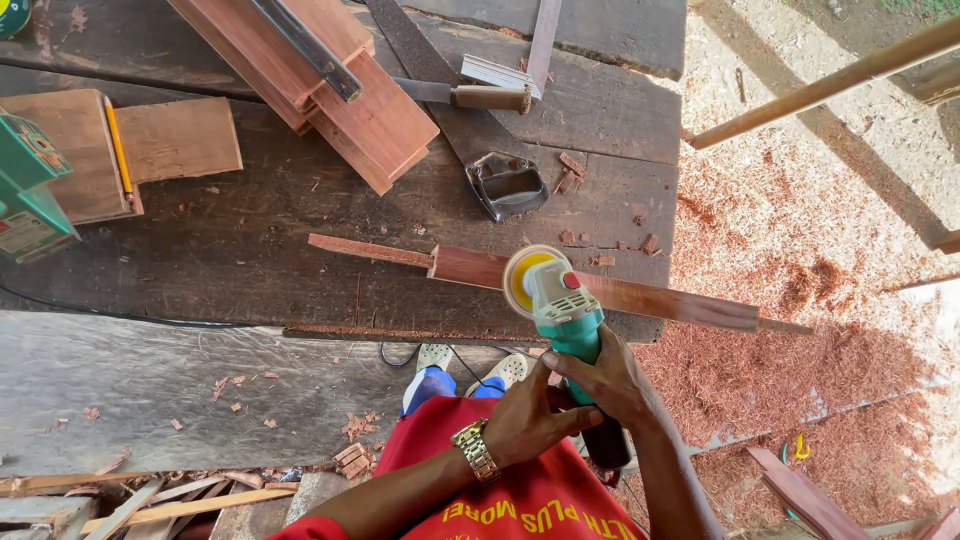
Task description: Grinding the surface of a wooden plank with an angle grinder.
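Observation:
Both hands grip a green angle grinder (pixel 568 318) with a yellow sanding disc (pixel 527 281). My right hand (pixel 612 378) wraps the grinder's body just behind the head. My left hand (pixel 528 418), with a gold watch on the wrist, closes over the rear of the grinder beside the right hand. The disc rests against a long reddish wood strip (pixel 660 299) that lies across the dark workbench (pixel 250 260) and sticks out past its right edge.
Reddish boards (pixel 330 90), a hand saw (pixel 480 150), a flat wood piece with a yellow pencil (pixel 118 145) and a green power tool (pixel 25 195) lie on the bench. Sawdust covers the ground at right. Offcuts lie at bottom left. My feet show under the bench.

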